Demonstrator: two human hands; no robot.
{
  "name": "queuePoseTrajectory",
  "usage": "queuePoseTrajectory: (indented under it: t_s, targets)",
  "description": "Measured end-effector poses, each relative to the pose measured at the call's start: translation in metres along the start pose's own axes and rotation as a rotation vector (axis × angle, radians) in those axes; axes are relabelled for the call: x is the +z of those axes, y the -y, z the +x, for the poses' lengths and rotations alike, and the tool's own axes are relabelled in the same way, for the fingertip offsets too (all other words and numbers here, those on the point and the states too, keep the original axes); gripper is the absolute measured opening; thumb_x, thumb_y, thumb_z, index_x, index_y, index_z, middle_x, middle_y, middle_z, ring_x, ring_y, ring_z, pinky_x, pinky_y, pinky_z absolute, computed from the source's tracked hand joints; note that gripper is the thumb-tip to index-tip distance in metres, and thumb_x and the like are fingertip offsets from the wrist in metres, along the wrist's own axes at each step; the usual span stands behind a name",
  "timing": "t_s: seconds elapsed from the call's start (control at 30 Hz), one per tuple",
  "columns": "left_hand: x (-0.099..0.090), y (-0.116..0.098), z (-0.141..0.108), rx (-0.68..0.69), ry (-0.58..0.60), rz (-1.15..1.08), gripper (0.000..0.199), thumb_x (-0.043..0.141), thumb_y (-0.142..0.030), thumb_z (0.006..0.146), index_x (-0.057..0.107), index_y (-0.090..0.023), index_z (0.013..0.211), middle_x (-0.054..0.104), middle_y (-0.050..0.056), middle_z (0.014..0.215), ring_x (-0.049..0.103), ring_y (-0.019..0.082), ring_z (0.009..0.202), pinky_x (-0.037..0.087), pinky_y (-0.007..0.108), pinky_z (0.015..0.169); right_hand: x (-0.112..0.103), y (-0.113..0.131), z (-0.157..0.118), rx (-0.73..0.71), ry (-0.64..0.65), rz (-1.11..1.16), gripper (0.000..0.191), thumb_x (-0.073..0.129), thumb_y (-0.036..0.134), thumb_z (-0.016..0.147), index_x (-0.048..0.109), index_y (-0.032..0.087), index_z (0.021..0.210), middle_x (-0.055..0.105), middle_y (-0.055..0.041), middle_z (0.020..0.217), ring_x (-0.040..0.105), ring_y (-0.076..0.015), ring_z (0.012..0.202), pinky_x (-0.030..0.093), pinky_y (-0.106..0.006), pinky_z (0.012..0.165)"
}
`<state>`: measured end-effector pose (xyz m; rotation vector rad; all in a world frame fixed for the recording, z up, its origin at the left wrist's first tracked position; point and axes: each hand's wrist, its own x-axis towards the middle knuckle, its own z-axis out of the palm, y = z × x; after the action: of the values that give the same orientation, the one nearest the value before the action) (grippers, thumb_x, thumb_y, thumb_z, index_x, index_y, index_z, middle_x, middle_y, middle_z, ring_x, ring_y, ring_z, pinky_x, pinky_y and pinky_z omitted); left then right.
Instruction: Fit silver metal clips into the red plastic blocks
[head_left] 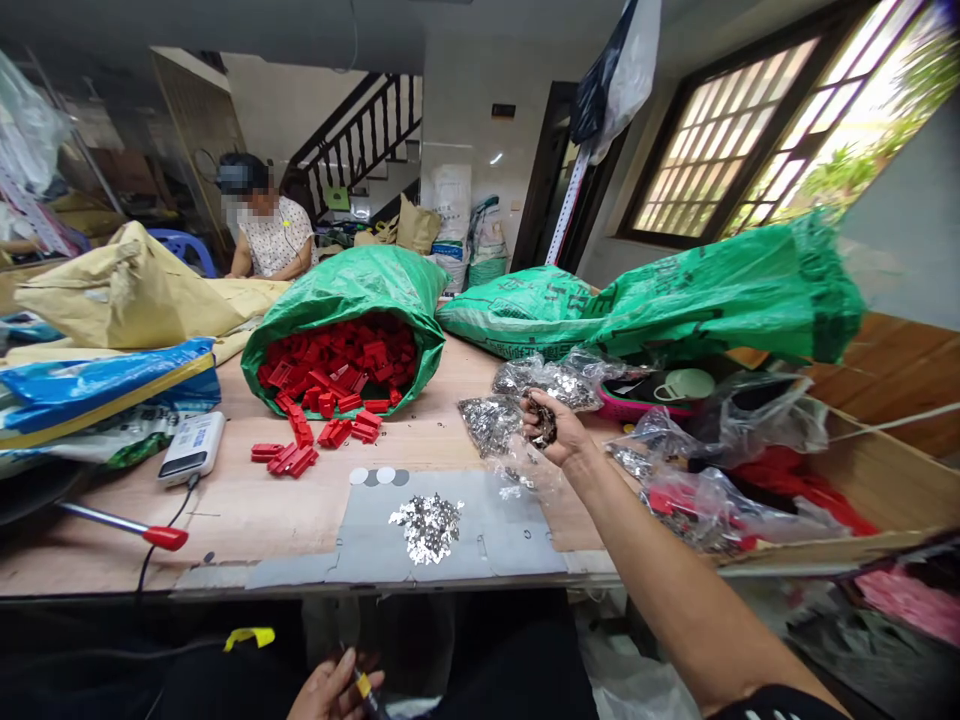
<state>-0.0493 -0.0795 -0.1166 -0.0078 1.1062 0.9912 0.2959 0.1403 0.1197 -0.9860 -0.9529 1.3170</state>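
My right hand [559,428] reaches out over the table with curled fingers around a clump of small dark metal pieces [541,418]. Beside it are clear plastic bags of small metal pieces [491,425]. Low in the view, under the table edge, my left hand [330,688] grips a slim dark tool with a yellow band [365,686]; its far end is cut off. Between the hands, a pile of shiny flat metal pieces [429,527] lies on a grey mat [495,520].
An open green sack [349,280] spills red plastic parts [337,370] onto the table. Another green sack [660,300] lies behind the bags. A white power bank [191,447] and a red-tipped lever [165,538] are at left. Across the table sits a person [274,235].
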Motion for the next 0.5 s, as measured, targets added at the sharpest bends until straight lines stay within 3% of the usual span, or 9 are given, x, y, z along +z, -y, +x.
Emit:
queuePoseTrajectory:
  t_s: [0.13, 0.3, 0.4, 0.5]
  targets:
    - [0.004, -0.005, -0.012, 0.007, 0.041, -0.016, 0.026, 0.081, -0.020, 0.064, 0.058, -0.012, 0.073, 0.074, 0.010, 0.086, 0.072, 0.029, 0.084, 0.056, 0.035, 0.076, 0.014, 0.000, -0.035, 0.076, 0.035, 0.100, 0.027, 0.069, 0.029, 0.065, 0.049, 0.023, 0.083, 0.053, 0.0061, 0.068, 0.039, -0.0042, 0.047, 0.028, -0.013, 0.038]
    - [0.007, -0.004, -0.020, 0.036, 0.048, 0.011, 0.021, 0.076, -0.021, 0.071, 0.057, -0.011, 0.074, 0.073, 0.012, 0.090, 0.072, 0.026, 0.083, 0.055, 0.035, 0.077, 0.034, -0.029, -0.076, 0.132, 0.063, 0.111, 0.027, 0.071, 0.028, 0.067, 0.053, 0.023, 0.086, 0.052, 0.0070, 0.069, 0.039, -0.0044, 0.047, 0.026, -0.013, 0.038]
    - [0.009, -0.003, -0.022, 0.056, 0.047, 0.005, 0.021, 0.076, -0.019, 0.071, 0.056, -0.012, 0.071, 0.073, 0.010, 0.086, 0.072, 0.026, 0.083, 0.055, 0.034, 0.074, 0.045, -0.059, -0.089, 0.158, 0.060, -0.065, 0.024, 0.070, 0.032, 0.068, 0.055, 0.023, 0.085, 0.049, 0.0071, 0.063, 0.040, -0.0063, 0.048, 0.027, -0.015, 0.039]
    - [0.011, -0.004, -0.024, 0.069, 0.048, 0.000, 0.021, 0.077, -0.020, 0.070, 0.057, -0.012, 0.072, 0.072, 0.009, 0.085, 0.072, 0.027, 0.084, 0.055, 0.033, 0.073, 0.051, -0.086, -0.094, 0.010, 0.098, -0.385, 0.018, 0.066, 0.033, 0.070, 0.060, 0.021, 0.083, 0.057, 0.0023, 0.073, 0.052, -0.0112, 0.062, 0.041, -0.021, 0.052]
